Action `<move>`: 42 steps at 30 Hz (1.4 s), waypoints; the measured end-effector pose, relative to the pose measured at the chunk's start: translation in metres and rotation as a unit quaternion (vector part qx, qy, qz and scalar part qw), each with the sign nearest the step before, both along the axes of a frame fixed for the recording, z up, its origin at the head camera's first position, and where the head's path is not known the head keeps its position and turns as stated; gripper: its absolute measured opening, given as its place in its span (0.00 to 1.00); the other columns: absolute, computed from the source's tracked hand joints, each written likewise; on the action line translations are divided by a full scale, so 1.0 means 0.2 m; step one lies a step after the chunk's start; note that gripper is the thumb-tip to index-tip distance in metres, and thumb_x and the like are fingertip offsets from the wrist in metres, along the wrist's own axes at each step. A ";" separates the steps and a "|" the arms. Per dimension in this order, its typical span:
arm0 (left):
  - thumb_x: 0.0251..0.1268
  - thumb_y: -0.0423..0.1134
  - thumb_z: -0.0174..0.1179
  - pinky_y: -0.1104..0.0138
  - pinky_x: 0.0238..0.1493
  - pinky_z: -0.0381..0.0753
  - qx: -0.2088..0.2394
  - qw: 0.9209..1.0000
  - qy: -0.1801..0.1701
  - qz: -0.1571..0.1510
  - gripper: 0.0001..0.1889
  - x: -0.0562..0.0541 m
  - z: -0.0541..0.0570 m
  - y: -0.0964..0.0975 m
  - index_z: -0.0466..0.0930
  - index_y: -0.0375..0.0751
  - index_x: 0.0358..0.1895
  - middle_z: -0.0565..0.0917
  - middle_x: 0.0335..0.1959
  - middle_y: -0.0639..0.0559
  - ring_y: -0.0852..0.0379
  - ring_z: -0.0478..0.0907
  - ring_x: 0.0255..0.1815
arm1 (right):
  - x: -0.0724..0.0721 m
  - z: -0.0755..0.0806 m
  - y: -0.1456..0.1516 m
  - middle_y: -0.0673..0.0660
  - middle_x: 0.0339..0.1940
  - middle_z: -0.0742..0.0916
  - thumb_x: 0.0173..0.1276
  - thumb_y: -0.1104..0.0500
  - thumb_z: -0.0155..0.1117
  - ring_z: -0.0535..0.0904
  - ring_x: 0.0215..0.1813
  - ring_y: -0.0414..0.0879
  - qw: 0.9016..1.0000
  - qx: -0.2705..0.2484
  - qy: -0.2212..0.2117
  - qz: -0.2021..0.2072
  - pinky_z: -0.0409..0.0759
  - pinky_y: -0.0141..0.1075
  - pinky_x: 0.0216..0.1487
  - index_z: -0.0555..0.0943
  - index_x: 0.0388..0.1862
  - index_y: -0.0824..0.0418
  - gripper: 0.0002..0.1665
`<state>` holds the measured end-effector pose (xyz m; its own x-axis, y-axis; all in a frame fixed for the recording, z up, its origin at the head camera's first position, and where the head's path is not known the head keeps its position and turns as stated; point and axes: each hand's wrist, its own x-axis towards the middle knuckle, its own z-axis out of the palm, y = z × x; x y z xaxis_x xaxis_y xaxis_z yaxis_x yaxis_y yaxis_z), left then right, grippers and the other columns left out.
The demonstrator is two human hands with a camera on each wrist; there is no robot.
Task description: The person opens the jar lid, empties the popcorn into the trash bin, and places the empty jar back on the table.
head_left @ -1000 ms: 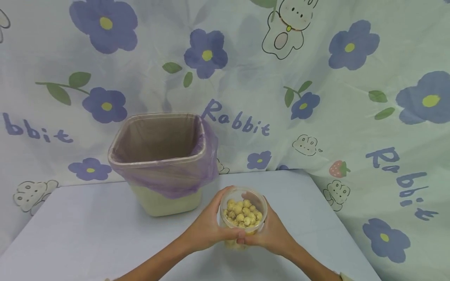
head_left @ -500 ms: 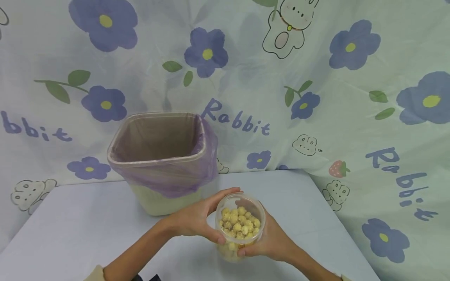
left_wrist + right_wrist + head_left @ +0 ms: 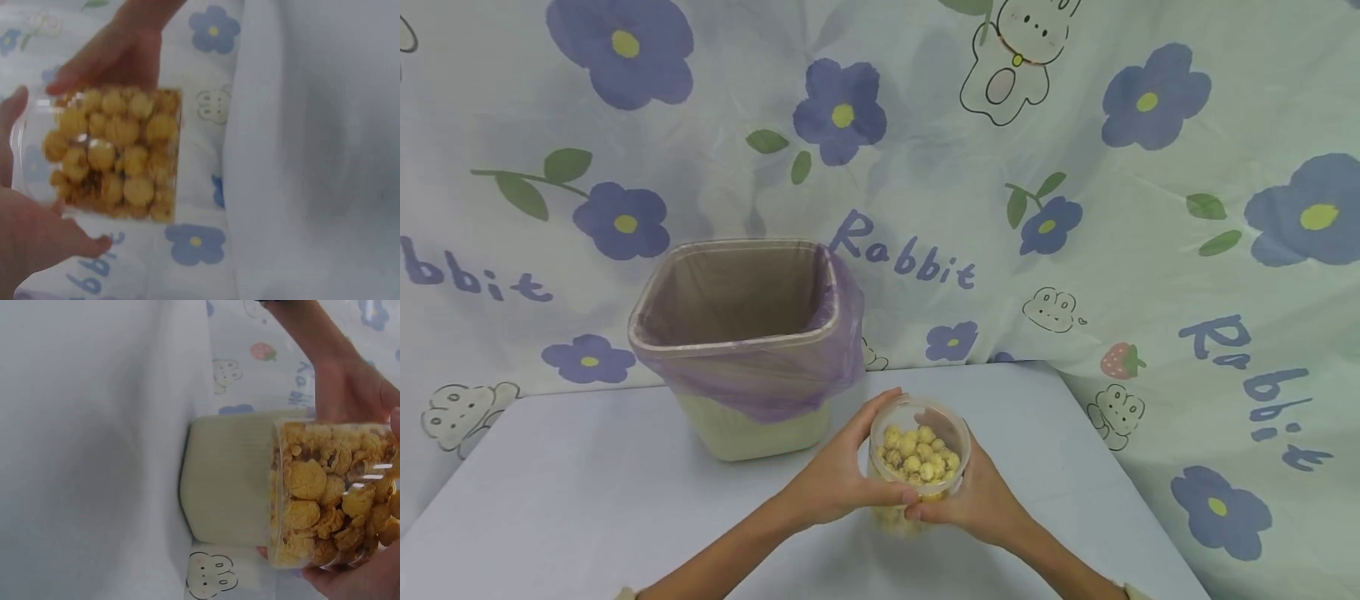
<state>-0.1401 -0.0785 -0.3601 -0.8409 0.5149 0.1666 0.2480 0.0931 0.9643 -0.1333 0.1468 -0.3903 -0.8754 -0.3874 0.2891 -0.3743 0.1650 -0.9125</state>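
A clear round plastic jar of popcorn (image 3: pixel 917 458) is held up off the white table, its open mouth toward the head camera. Pale yellow balls of popcorn fill it to below the rim. My left hand (image 3: pixel 838 479) grips its left side, fingers around the far side and thumb across the front. From the right, my right hand (image 3: pixel 981 500) grips it too, its thumb almost meeting the left one. Through the wall of the jar (image 3: pixel 119 153), the left wrist view shows the packed popcorn. In the right wrist view the jar (image 3: pixel 331 500) hides part of the bin.
A pale square bin (image 3: pixel 760 437) lined with a purple bag (image 3: pixel 775 379) stands at the back left of the white table (image 3: pixel 572 500). Behind and to the right hangs a cloth (image 3: pixel 910 183) printed with flowers and rabbits.
Half a second ago the jar was slightly nearer me, with the left thumb apart from the right. Now jar and left hand are farther forward, and the thumbs almost meet.
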 end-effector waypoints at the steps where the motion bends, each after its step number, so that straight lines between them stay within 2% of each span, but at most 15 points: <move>1: 0.48 0.48 0.79 0.35 0.69 0.49 0.006 1.000 -0.008 0.012 0.57 0.01 0.00 0.01 0.51 0.54 0.80 0.63 0.75 0.55 0.48 0.54 0.76 | 0.00 0.00 0.00 0.54 0.68 0.74 0.46 0.59 0.85 0.71 0.66 0.54 1.000 0.001 -0.002 -0.009 0.72 0.38 0.65 0.62 0.74 0.57 0.59; 5: 0.47 0.52 0.79 0.32 0.69 0.45 0.007 0.999 -0.035 0.039 0.60 0.03 -0.01 0.05 0.46 0.56 0.81 0.61 0.76 0.56 0.45 0.50 0.78 | -0.01 -0.01 -0.01 0.54 0.67 0.74 0.45 0.58 0.85 0.72 0.65 0.52 0.999 0.001 -0.022 -0.034 0.73 0.40 0.65 0.62 0.74 0.55 0.59; 8: 0.46 0.54 0.79 0.33 0.70 0.45 -0.007 0.998 -0.042 0.034 0.62 0.02 0.00 0.04 0.44 0.57 0.81 0.57 0.78 0.56 0.43 0.47 0.79 | -0.01 -0.02 -0.01 0.53 0.68 0.74 0.45 0.58 0.85 0.71 0.67 0.51 0.999 -0.001 -0.029 -0.035 0.72 0.41 0.66 0.61 0.75 0.54 0.60; 11: 0.49 0.53 0.78 0.38 0.72 0.46 -0.008 0.999 -0.040 0.003 0.61 -0.01 0.00 0.00 0.43 0.53 0.82 0.53 0.80 0.54 0.44 0.45 0.79 | -0.01 -0.01 0.00 0.54 0.69 0.73 0.45 0.59 0.86 0.70 0.68 0.53 0.999 -0.004 -0.024 -0.023 0.71 0.39 0.66 0.61 0.75 0.56 0.61; 13: 0.52 0.50 0.77 0.42 0.74 0.45 0.003 0.999 -0.040 -0.032 0.60 -0.04 0.01 -0.03 0.42 0.49 0.81 0.51 0.81 0.51 0.46 0.43 0.80 | 0.00 -0.01 0.00 0.56 0.69 0.73 0.45 0.60 0.86 0.69 0.68 0.55 1.000 -0.010 -0.024 -0.009 0.71 0.38 0.66 0.61 0.76 0.57 0.61; 16: 0.55 0.48 0.76 0.44 0.75 0.43 0.014 0.995 -0.038 -0.088 0.58 -0.08 0.02 -0.07 0.42 0.46 0.81 0.50 0.81 0.49 0.49 0.43 0.80 | 0.01 0.00 0.01 0.59 0.70 0.72 0.45 0.61 0.85 0.69 0.68 0.57 0.999 -0.017 -0.033 0.012 0.71 0.36 0.66 0.60 0.76 0.58 0.61; 19: 0.55 0.48 0.76 0.43 0.74 0.47 0.011 0.991 -0.039 -0.128 0.57 -0.11 0.03 -0.10 0.43 0.48 0.81 0.51 0.81 0.51 0.47 0.46 0.80 | 0.02 0.00 0.01 0.61 0.70 0.71 0.46 0.62 0.85 0.69 0.68 0.57 0.998 -0.022 -0.040 0.031 0.71 0.37 0.66 0.60 0.76 0.58 0.60; 22: 0.54 0.49 0.76 0.41 0.72 0.53 0.002 0.988 -0.046 -0.150 0.57 -0.11 0.03 -0.11 0.44 0.51 0.82 0.54 0.79 0.52 0.43 0.48 0.79 | 0.03 0.00 0.02 0.60 0.71 0.71 0.46 0.63 0.84 0.70 0.68 0.56 0.998 -0.025 -0.041 0.043 0.71 0.38 0.66 0.60 0.76 0.57 0.60; 24: 0.55 0.49 0.76 0.40 0.71 0.55 0.002 0.987 -0.055 -0.153 0.56 -0.10 0.03 -0.11 0.45 0.53 0.81 0.58 0.78 0.52 0.42 0.49 0.78 | 0.03 0.00 0.01 0.59 0.70 0.71 0.46 0.64 0.84 0.70 0.67 0.56 0.998 -0.025 -0.041 0.047 0.71 0.39 0.66 0.60 0.76 0.56 0.61; 26: 0.55 0.47 0.76 0.40 0.71 0.53 0.008 0.987 -0.056 -0.148 0.56 -0.10 0.03 -0.10 0.46 0.53 0.81 0.61 0.77 0.51 0.42 0.50 0.78 | 0.03 0.01 0.01 0.57 0.70 0.71 0.46 0.64 0.84 0.71 0.67 0.55 0.998 -0.027 -0.042 0.049 0.72 0.39 0.66 0.59 0.76 0.55 0.61; 29: 0.54 0.46 0.76 0.38 0.71 0.49 0.016 0.991 -0.045 -0.123 0.55 -0.07 0.03 -0.08 0.48 0.52 0.81 0.62 0.76 0.52 0.44 0.52 0.78 | 0.03 0.01 0.01 0.56 0.70 0.72 0.46 0.63 0.84 0.71 0.67 0.54 0.998 -0.024 -0.041 0.045 0.72 0.39 0.66 0.59 0.76 0.54 0.61; 34: 0.52 0.46 0.77 0.33 0.70 0.46 0.023 0.999 -0.018 -0.044 0.53 -0.02 0.00 -0.02 0.53 0.55 0.79 0.61 0.76 0.55 0.47 0.52 0.78 | 0.02 0.00 0.01 0.55 0.70 0.72 0.46 0.62 0.85 0.70 0.67 0.53 0.999 -0.015 -0.023 0.023 0.71 0.38 0.66 0.60 0.76 0.55 0.61; 37: 0.51 0.45 0.77 0.33 0.69 0.43 0.035 0.999 -0.020 0.003 0.53 0.02 -0.01 0.02 0.54 0.56 0.79 0.61 0.76 0.57 0.49 0.50 0.78 | 0.01 0.00 0.01 0.55 0.69 0.73 0.45 0.61 0.85 0.70 0.67 0.53 1.000 -0.008 -0.010 0.007 0.71 0.38 0.66 0.61 0.76 0.56 0.61; 40: 0.50 0.45 0.78 0.32 0.69 0.41 0.038 0.998 -0.028 0.033 0.55 0.05 -0.02 0.04 0.52 0.57 0.79 0.60 0.77 0.58 0.49 0.47 0.79 | 0.00 -0.01 0.01 0.55 0.69 0.73 0.45 0.60 0.85 0.70 0.67 0.53 1.000 -0.005 -0.007 -0.001 0.71 0.37 0.66 0.61 0.75 0.57 0.61; 42: 0.49 0.47 0.78 0.31 0.69 0.42 0.029 0.998 -0.027 0.040 0.57 0.06 -0.02 0.05 0.49 0.58 0.80 0.58 0.77 0.58 0.47 0.47 0.79 | 0.00 -0.01 0.01 0.56 0.69 0.73 0.45 0.60 0.85 0.70 0.67 0.54 1.000 -0.004 -0.005 -0.001 0.72 0.37 0.65 0.61 0.75 0.57 0.61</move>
<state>-0.1290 -0.0693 -0.3647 -0.8875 0.4361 0.1487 0.1904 0.0533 0.9803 -0.1330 0.1485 -0.3926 -0.8795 -0.3829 0.2826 -0.3639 0.1585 -0.9178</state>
